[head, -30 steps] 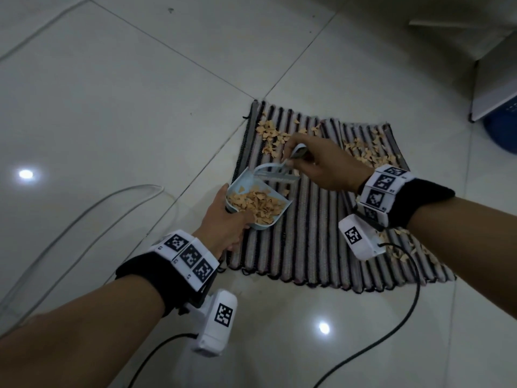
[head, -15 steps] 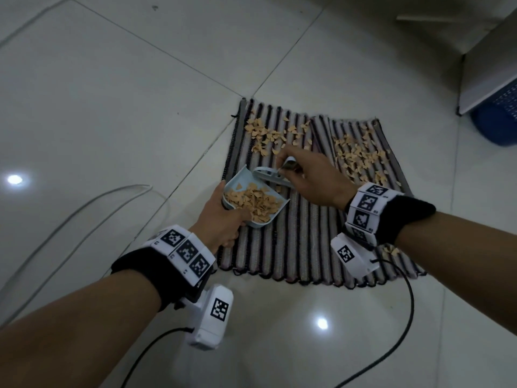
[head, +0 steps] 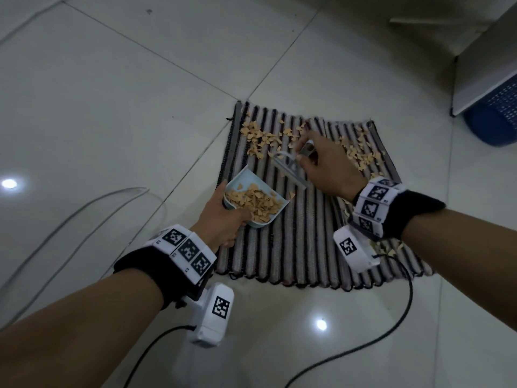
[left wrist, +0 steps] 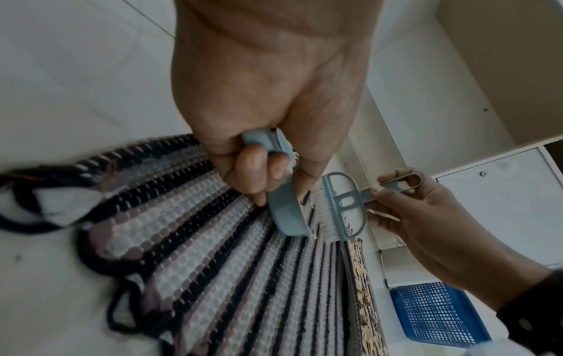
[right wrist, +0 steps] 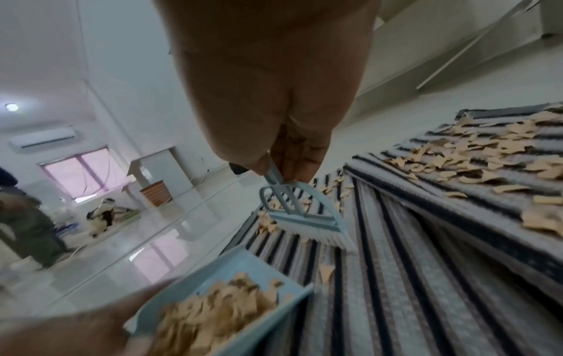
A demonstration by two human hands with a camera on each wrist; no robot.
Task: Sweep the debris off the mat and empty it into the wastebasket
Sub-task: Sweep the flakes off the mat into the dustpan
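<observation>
Head view: left hand point(head: 223, 217) grips dustpan point(head: 253, 201) by handle, mouth toward 1 o'clock, lip low on mat point(head: 293, 242) to catch sweepings. Right hand point(head: 327, 166) pinches brush point(head: 291, 169) handle, bristles down. Debris point(head: 263, 138) at 12 and 2 o'clock; bare stripes between. Wastebasket point(head: 495, 119) far at 2 o'clock, open floor point(head: 112, 107) en route.

Left wrist view: dustpan edge touching mat; brush just beside it at 3 o'clock.

Right wrist view: brush over scattered debris, loaded dustpan at 7 o'clock.

Brush point(head: 291, 168) apparently farther from dustpan point(head: 253, 201).
</observation>
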